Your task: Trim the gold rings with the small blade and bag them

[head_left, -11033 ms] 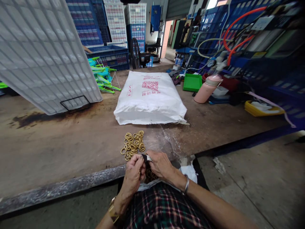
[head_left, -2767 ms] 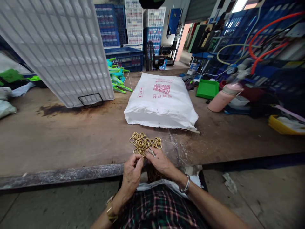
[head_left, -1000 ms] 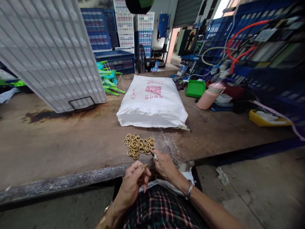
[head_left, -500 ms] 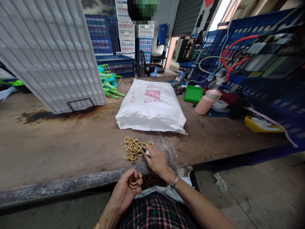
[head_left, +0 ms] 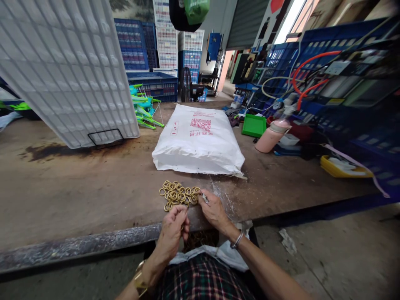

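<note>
A loose heap of brass-coloured rings (head_left: 175, 194) lies near the front edge of the worktable (head_left: 93, 196). At the near side of this heap is my left hand (head_left: 172, 229), its fingers curled closed around rings that are mostly hidden now. To the right, my right hand (head_left: 215, 210) is closed on a small tool (head_left: 204, 197), partly pale and metallic, whose kind I cannot make out. The right fingertips touch rings at the heap's right side. Below the table edge, more rings (head_left: 200, 239) show dimly between my wrists, above a pale cloth.
A white woven sack (head_left: 200, 146) with red print lies behind the rings. On the left a ribbed white panel (head_left: 71, 75) leans beside bright green plastic pieces (head_left: 145, 110). A green tray (head_left: 253, 125), a pink bottle (head_left: 271, 136) and a yellow tray (head_left: 343, 167) stand right.
My left hand has moved up and forward to the heap, and its rings have turned out of sight. My right hand has shifted slightly right, with several rings drawn rightward.
</note>
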Available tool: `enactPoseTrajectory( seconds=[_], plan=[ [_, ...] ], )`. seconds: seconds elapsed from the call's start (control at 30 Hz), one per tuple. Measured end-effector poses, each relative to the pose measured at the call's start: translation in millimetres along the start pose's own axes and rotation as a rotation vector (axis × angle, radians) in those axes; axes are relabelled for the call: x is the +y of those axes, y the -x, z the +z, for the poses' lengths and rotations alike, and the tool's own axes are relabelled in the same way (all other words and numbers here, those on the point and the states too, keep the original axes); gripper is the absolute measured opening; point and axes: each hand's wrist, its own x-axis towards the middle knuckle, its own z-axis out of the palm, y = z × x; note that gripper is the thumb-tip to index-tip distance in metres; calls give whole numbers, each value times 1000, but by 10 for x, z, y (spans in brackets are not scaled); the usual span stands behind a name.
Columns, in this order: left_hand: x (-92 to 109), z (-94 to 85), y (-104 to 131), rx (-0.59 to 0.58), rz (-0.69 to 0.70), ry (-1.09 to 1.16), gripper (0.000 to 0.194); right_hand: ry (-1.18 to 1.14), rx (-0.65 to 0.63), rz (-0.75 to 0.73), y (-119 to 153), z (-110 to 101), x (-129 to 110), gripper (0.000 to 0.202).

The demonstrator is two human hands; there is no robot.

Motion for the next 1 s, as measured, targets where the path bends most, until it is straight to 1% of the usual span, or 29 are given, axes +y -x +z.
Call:
enactPoseTrajectory(
  seconds=[0.13,0.27,0.37,0.53,0.67,0.73,0.8,0.83,1.0],
  plan=[
    [14,80,-139,83,72,-130,44,-236,0,85,-6,-30,-131,20],
    [35,96,-197,91,122,-224,41,-369,-67,134,43,-25,-253,20],
    [39,67,-217,91,189,-278,33,-373,-97,129,73,-14,-298,20],
    [26,9,-245,111,370,-408,22,-326,-130,126,67,-22,-323,21],
    [43,23,-240,98,515,-528,17,-303,-152,118,28,-10,-323,23],
    [62,41,-238,83,554,-547,16,-297,-149,118,-1,13,-315,25],
    [81,53,-237,78,542,-526,16,-306,-143,139,-29,37,-309,26],
    [88,55,-236,76,508,-499,16,-316,-140,150,-40,45,-309,26],
    [78,44,-224,7,190,-331,28,-312,-144,146,-56,39,-341,22]
  ],
)
